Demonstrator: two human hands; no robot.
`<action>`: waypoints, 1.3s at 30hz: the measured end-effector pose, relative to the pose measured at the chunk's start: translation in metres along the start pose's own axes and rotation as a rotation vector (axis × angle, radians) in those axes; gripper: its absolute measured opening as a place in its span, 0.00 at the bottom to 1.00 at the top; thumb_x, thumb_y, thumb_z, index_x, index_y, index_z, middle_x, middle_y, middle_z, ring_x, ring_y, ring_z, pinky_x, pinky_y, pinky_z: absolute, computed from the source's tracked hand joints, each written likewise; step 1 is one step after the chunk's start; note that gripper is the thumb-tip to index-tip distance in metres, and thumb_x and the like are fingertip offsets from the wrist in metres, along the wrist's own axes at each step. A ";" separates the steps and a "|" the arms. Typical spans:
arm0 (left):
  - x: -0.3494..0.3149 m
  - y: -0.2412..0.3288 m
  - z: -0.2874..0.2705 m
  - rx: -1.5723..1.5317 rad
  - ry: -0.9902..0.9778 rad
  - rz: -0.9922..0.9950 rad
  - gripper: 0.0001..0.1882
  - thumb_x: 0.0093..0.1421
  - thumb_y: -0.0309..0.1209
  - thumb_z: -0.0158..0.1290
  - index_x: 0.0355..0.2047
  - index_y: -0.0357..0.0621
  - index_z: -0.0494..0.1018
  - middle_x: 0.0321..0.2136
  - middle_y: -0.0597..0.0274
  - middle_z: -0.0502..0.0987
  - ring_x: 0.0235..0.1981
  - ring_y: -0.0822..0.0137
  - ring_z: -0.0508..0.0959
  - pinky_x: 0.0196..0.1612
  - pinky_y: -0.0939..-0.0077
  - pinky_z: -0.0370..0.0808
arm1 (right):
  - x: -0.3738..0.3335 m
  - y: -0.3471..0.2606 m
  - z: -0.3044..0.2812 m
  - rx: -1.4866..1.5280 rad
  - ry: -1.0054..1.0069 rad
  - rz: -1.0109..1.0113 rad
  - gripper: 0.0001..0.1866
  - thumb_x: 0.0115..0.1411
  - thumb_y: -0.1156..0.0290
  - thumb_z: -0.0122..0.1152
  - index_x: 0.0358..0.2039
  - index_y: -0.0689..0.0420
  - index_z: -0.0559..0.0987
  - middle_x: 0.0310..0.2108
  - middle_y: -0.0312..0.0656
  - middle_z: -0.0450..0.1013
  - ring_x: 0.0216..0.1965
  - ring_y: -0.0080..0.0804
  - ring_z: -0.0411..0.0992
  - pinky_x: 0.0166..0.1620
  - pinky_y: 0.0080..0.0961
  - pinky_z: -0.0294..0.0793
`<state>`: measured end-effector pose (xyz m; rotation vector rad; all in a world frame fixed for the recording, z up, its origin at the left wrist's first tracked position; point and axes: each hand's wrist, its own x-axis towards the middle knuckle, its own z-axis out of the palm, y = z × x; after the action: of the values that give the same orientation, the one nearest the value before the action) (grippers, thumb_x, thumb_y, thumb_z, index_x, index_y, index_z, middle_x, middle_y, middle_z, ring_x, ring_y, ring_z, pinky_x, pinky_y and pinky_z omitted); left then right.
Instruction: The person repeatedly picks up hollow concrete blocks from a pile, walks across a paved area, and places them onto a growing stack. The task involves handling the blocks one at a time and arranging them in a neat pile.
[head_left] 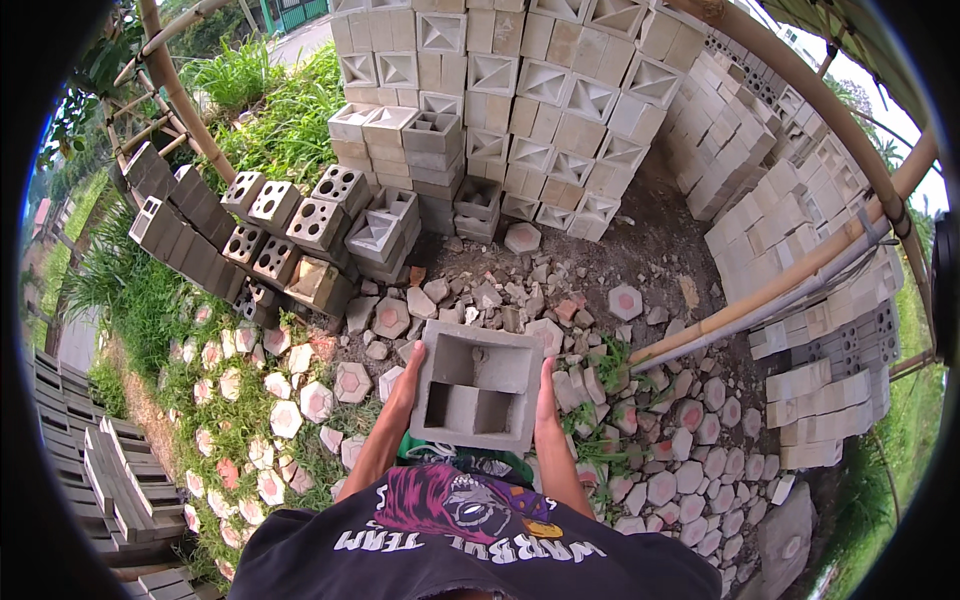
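Note:
A square grey concrete vent block (478,385) is held up in front of my body, its hollow face toward me. Inside its rim are recesses, with a dark square hollow at the lower left. My left hand (405,382) presses flat along the block's left side, and my right hand (547,402) does the same on the right side. The block is gripped between the two palms, clear of the ground. Part of each hand's fingers is hidden behind the block's sides.
Tall stacks of pale vent blocks (545,110) stand ahead. Blocks with round holes (300,225) are piled at the left. Broken rubble (490,295) and hexagonal pavers (690,480) cover the ground. A bamboo pole (760,290) slants across the right side, before more stacked blocks (800,220).

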<state>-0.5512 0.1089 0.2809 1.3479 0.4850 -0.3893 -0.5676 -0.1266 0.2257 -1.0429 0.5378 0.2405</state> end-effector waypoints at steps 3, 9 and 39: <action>0.046 -0.004 0.004 0.077 0.028 0.052 0.49 0.58 0.68 0.39 0.61 0.34 0.59 0.60 0.47 0.62 0.61 0.57 0.63 0.63 0.70 0.55 | 0.013 -0.025 0.012 0.019 0.008 -0.001 0.48 0.60 0.31 0.37 0.67 0.58 0.51 0.66 0.42 0.53 0.65 0.34 0.53 0.65 0.31 0.50; 0.127 0.023 0.036 0.003 -0.158 -0.171 0.45 0.62 0.63 0.38 0.62 0.32 0.57 0.61 0.48 0.61 0.62 0.58 0.62 0.64 0.71 0.53 | 0.081 -0.055 -0.001 0.017 0.084 0.024 0.52 0.57 0.27 0.36 0.68 0.58 0.47 0.67 0.45 0.49 0.66 0.38 0.51 0.66 0.36 0.49; 0.345 0.094 0.071 -0.207 0.155 -0.484 0.38 0.66 0.56 0.36 0.58 0.30 0.61 0.53 0.49 0.68 0.53 0.62 0.67 0.58 0.72 0.59 | 0.342 -0.155 0.050 -0.067 0.228 0.346 0.41 0.63 0.35 0.35 0.62 0.57 0.60 0.58 0.44 0.62 0.57 0.38 0.63 0.58 0.36 0.62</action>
<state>-0.2036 0.0599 0.1820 1.0559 0.9617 -0.6142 -0.1951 -0.1811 0.1812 -1.0449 0.9236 0.4499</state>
